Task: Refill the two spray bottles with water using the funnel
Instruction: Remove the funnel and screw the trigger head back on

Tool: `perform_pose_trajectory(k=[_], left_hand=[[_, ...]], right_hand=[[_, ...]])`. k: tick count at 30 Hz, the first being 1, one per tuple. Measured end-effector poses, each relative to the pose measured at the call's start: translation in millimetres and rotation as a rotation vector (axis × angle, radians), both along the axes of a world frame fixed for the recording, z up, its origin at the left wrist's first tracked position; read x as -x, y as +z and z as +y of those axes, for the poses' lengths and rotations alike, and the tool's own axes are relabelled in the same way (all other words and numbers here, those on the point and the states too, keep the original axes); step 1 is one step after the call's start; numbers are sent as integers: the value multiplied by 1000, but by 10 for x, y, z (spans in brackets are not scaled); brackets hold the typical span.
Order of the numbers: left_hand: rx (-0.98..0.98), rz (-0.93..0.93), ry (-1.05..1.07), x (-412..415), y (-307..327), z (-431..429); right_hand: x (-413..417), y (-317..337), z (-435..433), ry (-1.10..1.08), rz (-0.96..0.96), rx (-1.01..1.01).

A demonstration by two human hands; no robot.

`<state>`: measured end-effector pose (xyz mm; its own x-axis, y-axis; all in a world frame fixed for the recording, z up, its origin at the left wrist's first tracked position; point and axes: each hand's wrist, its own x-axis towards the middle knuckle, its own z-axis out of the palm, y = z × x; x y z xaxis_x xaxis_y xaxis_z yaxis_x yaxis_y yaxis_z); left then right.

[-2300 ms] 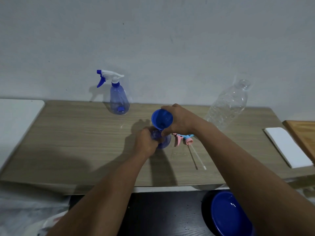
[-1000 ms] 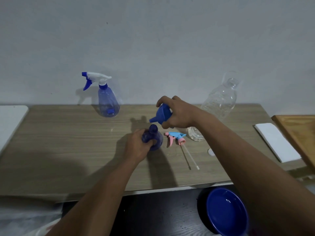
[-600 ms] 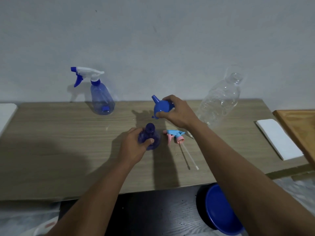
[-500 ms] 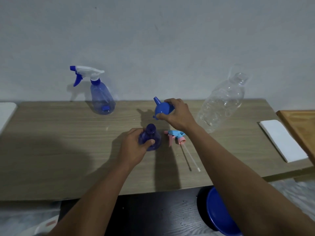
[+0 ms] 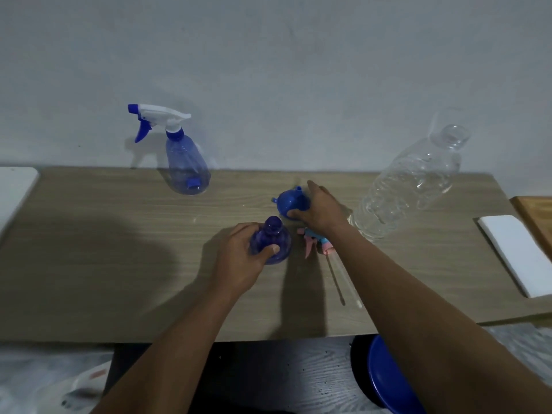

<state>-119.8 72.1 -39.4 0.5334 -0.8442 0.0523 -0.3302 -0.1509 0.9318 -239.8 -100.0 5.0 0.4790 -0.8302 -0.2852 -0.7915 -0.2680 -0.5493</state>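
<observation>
An uncapped blue spray bottle (image 5: 273,239) stands at the table's middle, and my left hand (image 5: 239,261) grips its body. Just behind it the blue funnel (image 5: 290,202) lies low on the wooden table (image 5: 119,249), spout pointing left, with my right hand (image 5: 321,210) around it. The bottle's pink and light-blue spray head (image 5: 316,244) lies on the table to the right, its dip tube pointing toward me. A second blue spray bottle (image 5: 185,165) with a white and blue trigger head stands at the back left. A clear plastic water bottle (image 5: 412,180), uncapped, stands at the back right.
A white folded cloth (image 5: 516,249) lies at the table's right end beside a wooden board (image 5: 536,216). A white surface (image 5: 15,189) borders the table on the left. A blue basin (image 5: 388,380) sits on the floor below the front edge.
My right hand lifted the funnel out of the open bottle's neck, carried it back and right, and lowered it to the table. My left hand stayed on the bottle.
</observation>
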Motion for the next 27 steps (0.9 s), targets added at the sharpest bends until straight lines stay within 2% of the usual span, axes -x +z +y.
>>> perform_pose_trajectory(k=[5, 8, 11, 15, 18, 23, 27], left_hand=[[-2, -2, 7, 33, 58, 30], [-23, -26, 10, 34, 80, 36], [-43, -42, 14, 45, 96, 26], [-48, -33, 10, 65, 122, 33], [-57, -49, 4, 61, 127, 41], [-64, -36, 9, 107, 129, 76], [-46, -3, 25, 127, 114, 92]], right_hand=[[211, 161, 126, 33, 74, 107], [294, 147, 255, 133, 218, 66], [347, 51, 362, 225, 368, 119], [403, -19, 408, 228, 376, 227], [475, 119, 440, 176, 266, 224], [615, 677, 511, -21, -134, 111], [596, 1214, 666, -84, -406, 144]])
